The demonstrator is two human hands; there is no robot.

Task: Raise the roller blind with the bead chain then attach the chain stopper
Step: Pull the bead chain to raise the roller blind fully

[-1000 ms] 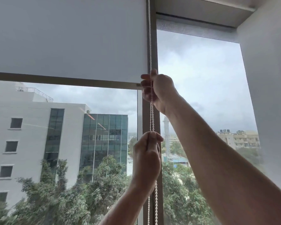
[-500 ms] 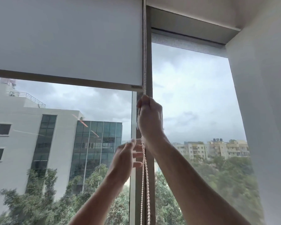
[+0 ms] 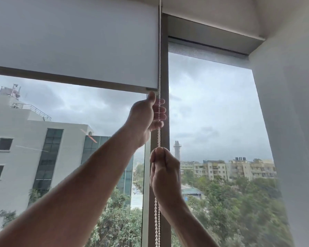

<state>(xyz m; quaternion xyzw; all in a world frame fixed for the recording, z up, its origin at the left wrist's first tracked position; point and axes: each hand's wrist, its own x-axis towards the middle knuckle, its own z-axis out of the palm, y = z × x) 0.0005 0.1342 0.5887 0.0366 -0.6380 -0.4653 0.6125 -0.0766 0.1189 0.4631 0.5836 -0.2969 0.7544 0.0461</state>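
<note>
The white roller blind (image 3: 78,41) covers the top of the left window pane, and its grey bottom bar (image 3: 70,81) hangs just above my hands. The white bead chain (image 3: 159,68) runs down the blind's right edge, in front of the window post. My left hand (image 3: 144,120) is the upper one, right under the bar's end, with its thumb up and its fingers curled around the chain. My right hand (image 3: 165,173) is lower and closed in a fist on the chain, which hangs on below it (image 3: 156,220). No chain stopper is in view.
A grey window post (image 3: 165,50) stands behind the chain. The right pane's blind (image 3: 203,50) is rolled up near the top recess. A white wall (image 3: 292,122) closes the right side. Buildings and trees lie outside the glass.
My right hand has come down along the chain from the bar's level. My left hand let go lower down, rose past the right one and curled onto the chain near the bar.
</note>
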